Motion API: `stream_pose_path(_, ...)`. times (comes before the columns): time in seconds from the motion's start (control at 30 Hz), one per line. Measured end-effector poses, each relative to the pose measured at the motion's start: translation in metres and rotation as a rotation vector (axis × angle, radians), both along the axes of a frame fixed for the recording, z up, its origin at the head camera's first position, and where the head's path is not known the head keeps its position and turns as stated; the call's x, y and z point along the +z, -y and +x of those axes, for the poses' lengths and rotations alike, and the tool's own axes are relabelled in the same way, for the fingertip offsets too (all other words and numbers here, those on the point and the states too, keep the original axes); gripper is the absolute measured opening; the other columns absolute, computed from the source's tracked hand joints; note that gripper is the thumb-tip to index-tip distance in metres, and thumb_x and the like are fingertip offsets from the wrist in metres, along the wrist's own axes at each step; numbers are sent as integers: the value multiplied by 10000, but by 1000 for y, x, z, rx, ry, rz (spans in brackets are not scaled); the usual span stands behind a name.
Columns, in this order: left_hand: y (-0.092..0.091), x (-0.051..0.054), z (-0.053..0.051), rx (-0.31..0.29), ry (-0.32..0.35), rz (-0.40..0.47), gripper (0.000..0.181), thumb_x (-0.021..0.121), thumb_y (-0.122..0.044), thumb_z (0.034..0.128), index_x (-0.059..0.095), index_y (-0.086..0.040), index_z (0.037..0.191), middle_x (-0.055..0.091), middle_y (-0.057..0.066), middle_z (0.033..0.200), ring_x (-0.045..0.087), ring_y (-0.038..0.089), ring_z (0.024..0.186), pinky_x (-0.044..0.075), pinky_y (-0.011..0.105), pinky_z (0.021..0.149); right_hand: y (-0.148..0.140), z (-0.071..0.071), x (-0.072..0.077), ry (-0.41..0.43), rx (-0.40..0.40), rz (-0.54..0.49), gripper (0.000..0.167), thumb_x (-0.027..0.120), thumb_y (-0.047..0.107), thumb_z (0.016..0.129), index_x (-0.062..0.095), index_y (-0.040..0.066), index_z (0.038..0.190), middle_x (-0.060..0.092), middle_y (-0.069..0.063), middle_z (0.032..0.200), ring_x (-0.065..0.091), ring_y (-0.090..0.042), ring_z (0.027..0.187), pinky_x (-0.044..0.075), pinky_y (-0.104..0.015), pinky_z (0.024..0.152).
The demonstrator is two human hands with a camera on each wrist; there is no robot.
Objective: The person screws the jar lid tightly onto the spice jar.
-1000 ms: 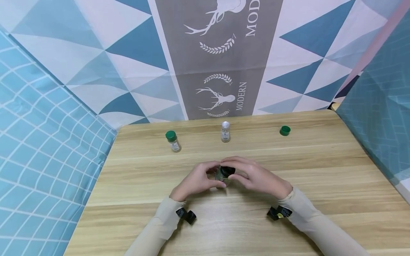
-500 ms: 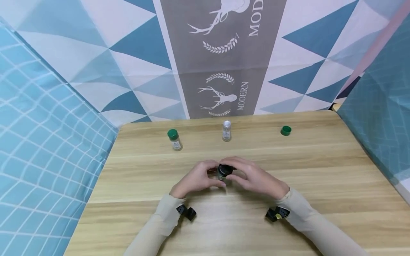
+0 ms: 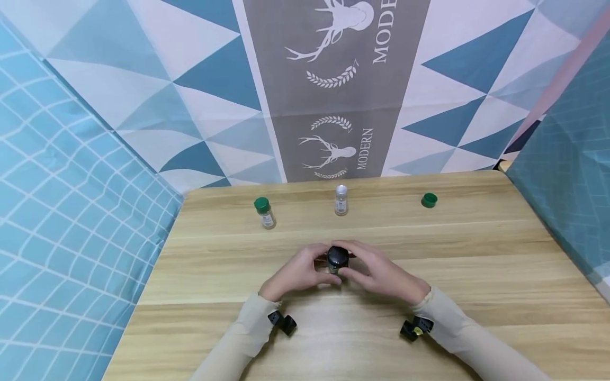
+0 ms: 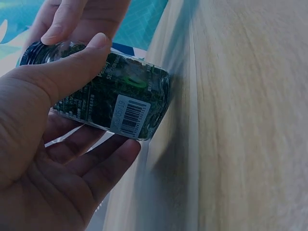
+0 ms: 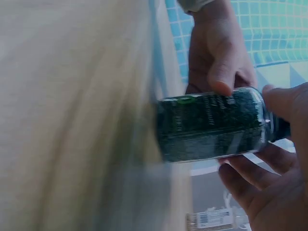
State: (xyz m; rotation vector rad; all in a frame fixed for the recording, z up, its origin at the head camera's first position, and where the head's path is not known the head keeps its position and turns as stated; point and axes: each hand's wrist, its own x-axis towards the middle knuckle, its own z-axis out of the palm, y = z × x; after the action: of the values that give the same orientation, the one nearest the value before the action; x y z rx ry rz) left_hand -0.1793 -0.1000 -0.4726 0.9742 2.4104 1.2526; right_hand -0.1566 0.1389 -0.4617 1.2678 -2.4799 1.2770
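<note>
A glass spice jar point(image 4: 108, 98) filled with dark green dried herbs is between both hands, close to the tabletop. Its black lid point(image 3: 338, 256) faces up in the head view. The left hand point(image 3: 300, 272) grips the jar's body, its thumb across the label side in the left wrist view. At the lid end, the right hand point(image 3: 381, 272) holds the black lid between thumb and fingers, best seen in the right wrist view. The jar's base looks to be at or just over the wood; whether it touches cannot be told.
Toward the back of the wooden table point(image 3: 214, 328) stand a green-capped spice jar point(image 3: 265, 213) and a small clear jar with a silvery-white cap point(image 3: 341, 200). A loose green cap point(image 3: 429, 200) lies at the back right. Patterned cloth hangs behind and beside the table.
The black lid shows more fully from above than a second ago, and the jar looks more upright. The right fingers have shifted slightly around the lid. The head view has moved a little.
</note>
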Motion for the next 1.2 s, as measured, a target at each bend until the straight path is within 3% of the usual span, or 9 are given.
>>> stream_pose_path(0.17,0,-1,1,61,81,29,1037,898,-331,816,279,-125,1622,567,55,1483,603,201,1306,509,290,1092,-5,3,-6,102,-46,19,730,700,283,1002,321,98,1598,438,-121,1596,526,-309,1399,494,-482,1111)
stream_pose_path(0.27,0,-3,4,101,155,101,1112,900,-309,816,175,-145,1644,522,69,1513,562,248,1362,494,334,1118,-6,6,-7,143,-77,30,782,712,344,989,290,144,1616,388,-109,1633,471,-320,1445,457,-515,1142)
stream_pose_path(0.37,1,-7,8,101,192,156,1096,881,-265,842,148,-112,1642,503,97,1520,549,274,1376,477,352,1137,-6,7,-7,186,-69,-9,786,726,305,981,287,168,1618,369,-114,1643,419,-312,1483,431,-512,1165)
stream_pose_path(0.6,-4,-13,13,91,257,300,940,849,-3,827,286,-45,1577,471,169,1517,539,294,1383,478,281,1120,-1,7,-7,253,-30,-115,709,718,199,989,349,109,1587,414,-130,1610,455,-286,1457,440,-429,1169)
stream_pose_path(0.7,-6,-15,14,103,208,270,769,850,7,822,443,-12,1474,541,162,1447,585,265,1337,495,254,1093,3,8,-9,253,-41,-136,657,719,179,987,402,109,1558,470,-142,1566,503,-267,1415,469,-393,1149)
stream_pose_path(0.87,-6,-13,16,159,85,159,515,891,-131,817,660,-50,1270,672,86,1261,659,207,1211,532,252,1050,7,7,-12,243,-79,-171,560,729,159,976,503,118,1487,584,-123,1457,581,-216,1330,510,-374,1107)
stream_pose_path(0.97,-7,-13,17,182,91,154,521,898,-152,812,662,-68,1269,692,71,1250,669,196,1201,537,251,1041,8,5,-14,239,-96,-182,524,742,166,964,548,119,1448,621,-59,1410,607,-190,1294,522,-359,1091)
stream_pose_path(1.2,-7,-12,14,195,181,248,562,862,-49,831,580,-35,1318,664,135,1295,661,239,1238,534,236,1034,12,-3,-13,232,-113,-198,482,774,156,934,610,114,1385,654,-35,1325,634,-182,1232,541,-338,1064)
